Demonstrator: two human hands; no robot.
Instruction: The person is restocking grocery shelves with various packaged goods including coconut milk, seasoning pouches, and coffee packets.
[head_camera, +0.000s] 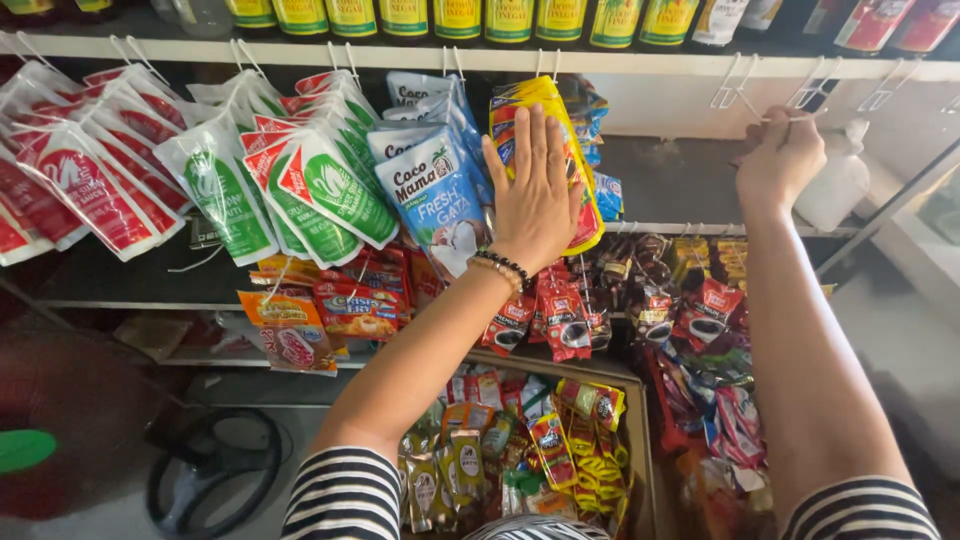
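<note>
My left hand (533, 195) lies flat, fingers spread, against a hanging yellow and red pouch (583, 210) on a shelf hook. A beaded bracelet sits on that wrist. Blue and white pouches (437, 190) hang just left of it. My right hand (781, 155) is raised to the right, fingers closed around a thin white wire hook (800, 117) that sticks out from the shelf edge. Both arms wear striped sleeves.
Green and white pouches (325, 185) and red and white pouches (75, 180) hang further left. Bottles (457, 18) line the top shelf. Strips of small sachets (690, 300) hang below, and a wooden box (640, 440) holds several packets. A white bottle (840, 180) stands behind my right hand.
</note>
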